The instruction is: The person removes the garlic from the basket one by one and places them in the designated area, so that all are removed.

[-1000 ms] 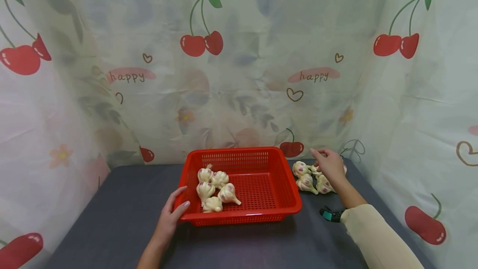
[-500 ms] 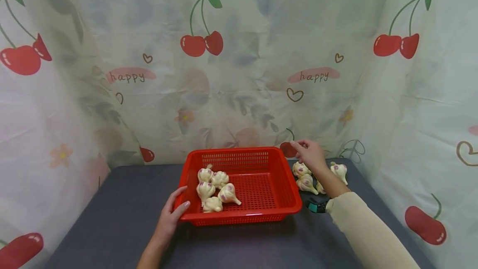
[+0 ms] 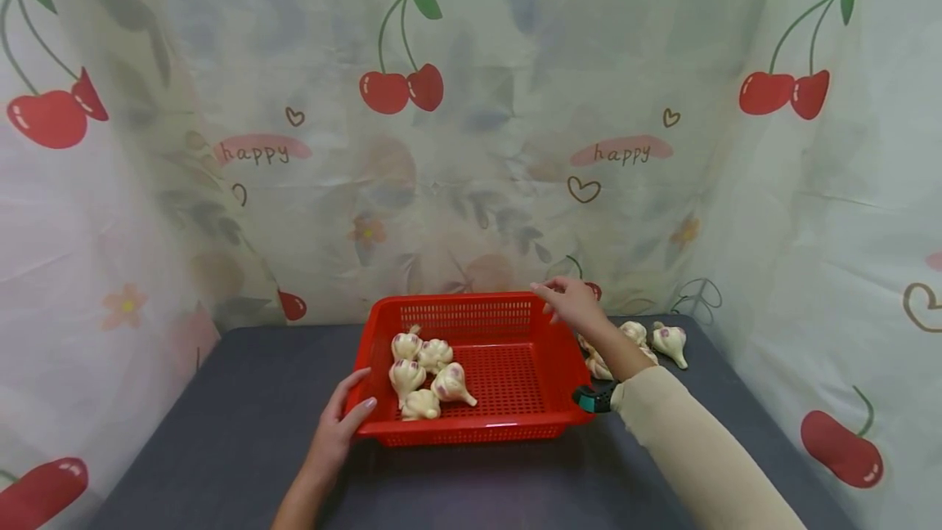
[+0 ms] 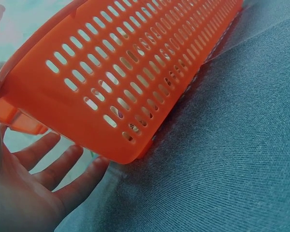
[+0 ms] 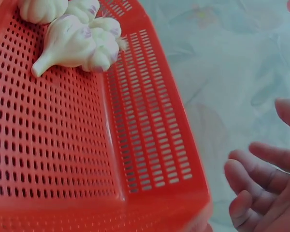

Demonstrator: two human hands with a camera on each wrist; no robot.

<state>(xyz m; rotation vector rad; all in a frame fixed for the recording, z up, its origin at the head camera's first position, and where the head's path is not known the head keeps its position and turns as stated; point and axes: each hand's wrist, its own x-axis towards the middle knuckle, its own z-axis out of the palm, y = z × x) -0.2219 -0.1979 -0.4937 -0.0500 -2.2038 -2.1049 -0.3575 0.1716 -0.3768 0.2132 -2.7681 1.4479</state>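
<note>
A red plastic basket (image 3: 482, 425) with slotted walls stands on the dark table. Several garlic bulbs (image 3: 452, 384) lie in its left half. My left hand (image 3: 331, 424) holds the basket's left front corner, thumb at the rim; in the left wrist view its fingers (image 4: 84, 179) reach under the outer wall. Over the basket's back right corner hovers my right hand (image 3: 577, 307), its fingers loosely bent with nothing between them, as the right wrist view (image 5: 263, 188) also shows. More garlic bulbs (image 3: 669, 344) lie on the table right of the basket, partly hidden by the right forearm.
The dark table (image 3: 250, 415) extends to both sides of the basket. A curtain (image 3: 471, 186) printed with cherries hangs behind and at both sides. A black and teal band (image 3: 594, 399) sits at the right wrist, beside a cream sleeve (image 3: 692, 448).
My right hand has moved left from above the garlic bulbs on the table to the basket's back right corner. The left hand and the basket have stayed in place.
</note>
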